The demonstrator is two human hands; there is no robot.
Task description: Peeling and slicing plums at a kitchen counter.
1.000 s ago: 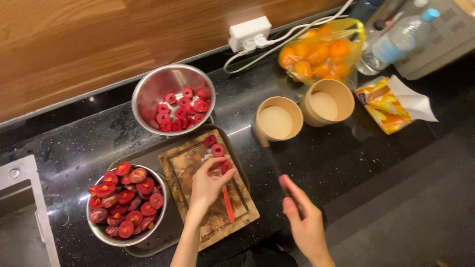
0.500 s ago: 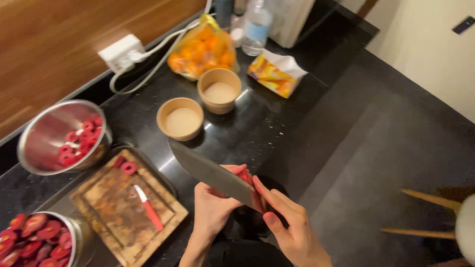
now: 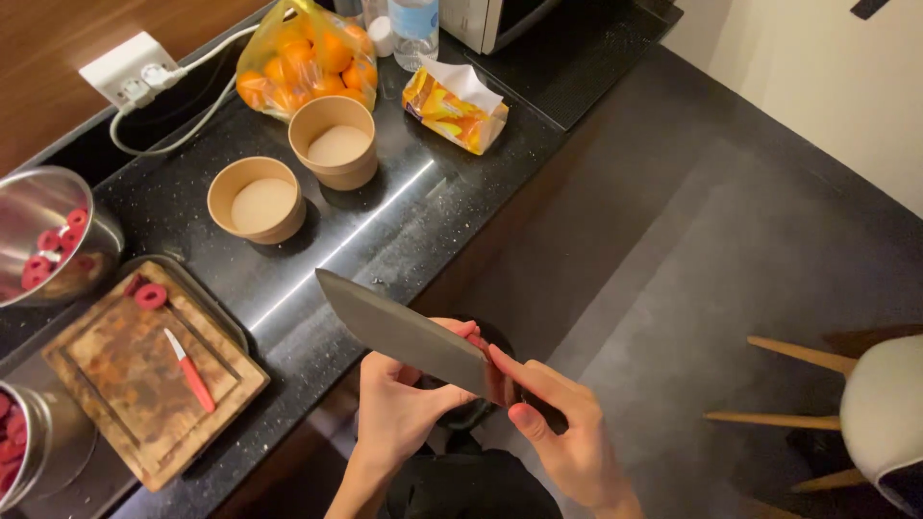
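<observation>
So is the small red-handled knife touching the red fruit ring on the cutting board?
Apart. The head view shows the small knife lying mid-board, with bare wood of the cutting board between its blade tip and the fruit ring near the far corner.

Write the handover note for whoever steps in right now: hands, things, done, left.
Right hand grips the handle of the large knife, held off the counter edge. Left hand pinches a small red fruit piece against the blade.
Cutting board carries the small red-handled knife and one red ring.
Done: cut rings lie in the steel bowl.
Left: red fruit in the second bowl.
</observation>
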